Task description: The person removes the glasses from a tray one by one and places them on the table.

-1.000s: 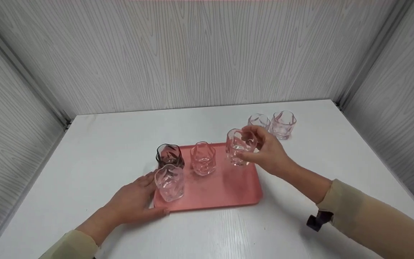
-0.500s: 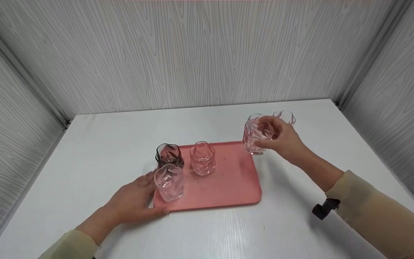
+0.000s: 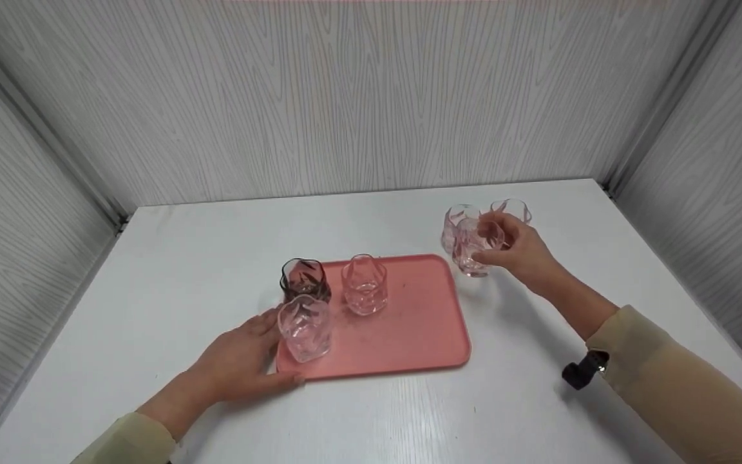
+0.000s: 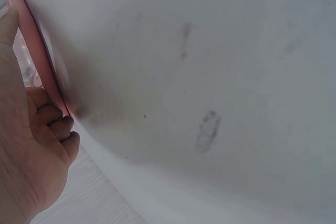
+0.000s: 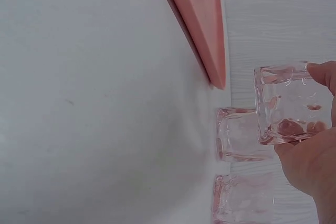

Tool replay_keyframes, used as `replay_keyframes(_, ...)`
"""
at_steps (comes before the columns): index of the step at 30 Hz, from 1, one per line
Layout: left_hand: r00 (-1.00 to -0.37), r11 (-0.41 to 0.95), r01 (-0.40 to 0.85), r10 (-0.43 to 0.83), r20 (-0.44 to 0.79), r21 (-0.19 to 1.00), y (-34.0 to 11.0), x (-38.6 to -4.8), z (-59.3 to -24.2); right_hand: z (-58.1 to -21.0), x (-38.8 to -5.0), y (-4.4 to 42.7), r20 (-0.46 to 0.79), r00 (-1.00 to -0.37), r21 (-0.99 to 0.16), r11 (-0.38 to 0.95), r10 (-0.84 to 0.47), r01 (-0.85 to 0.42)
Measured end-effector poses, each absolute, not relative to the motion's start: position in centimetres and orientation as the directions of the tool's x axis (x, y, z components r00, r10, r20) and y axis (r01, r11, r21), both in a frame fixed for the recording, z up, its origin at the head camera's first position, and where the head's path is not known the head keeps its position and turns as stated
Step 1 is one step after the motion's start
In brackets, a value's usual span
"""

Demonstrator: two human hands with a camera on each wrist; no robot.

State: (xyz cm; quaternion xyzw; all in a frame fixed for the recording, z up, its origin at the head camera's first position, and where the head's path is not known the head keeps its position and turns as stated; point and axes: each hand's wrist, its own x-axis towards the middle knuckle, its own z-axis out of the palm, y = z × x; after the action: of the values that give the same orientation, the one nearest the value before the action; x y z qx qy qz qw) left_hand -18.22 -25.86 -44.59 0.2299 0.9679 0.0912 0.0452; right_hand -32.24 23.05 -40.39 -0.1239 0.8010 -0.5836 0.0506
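My right hand (image 3: 525, 251) holds a clear faceted drinking glass (image 3: 469, 254) by its sides, thumb in front and fingers behind. This glass (image 5: 286, 103) is upright, off the tray's right edge and in front of two clear glasses. On the pink tray (image 3: 419, 335), a smoky dark glass (image 3: 295, 277) stands at the back left. A clear glass (image 3: 310, 338) is at the front left, and another clear glass (image 3: 364, 296) is right of the dark one. My left hand (image 3: 236, 361) rests at the tray's left front corner, thumb on the front edge, fingers along the left side.
Two clear glasses, one left (image 3: 451, 229) and one right (image 3: 518, 209), stand side by side at the back right of the white table (image 3: 216, 238). The right one is partly hidden by my fingers. Grey wood-grain walls (image 3: 371, 96) enclose the back and sides.
My right hand has carried its clear glass rightward from above the tray to beyond its right edge, near the back-right glasses. My left hand and the glasses on the tray stay put.
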Motion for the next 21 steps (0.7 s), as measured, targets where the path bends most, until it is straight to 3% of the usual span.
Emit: replay_keyframes(21, -0.89, 0.877, 0.433, 0.453, -0.056, 0.208, -25.7, -18.5, -44.8, -43.2, -33.0, 23.5, 0.05, -0.97, -0.963, 0.247, -0.24, -0.111)
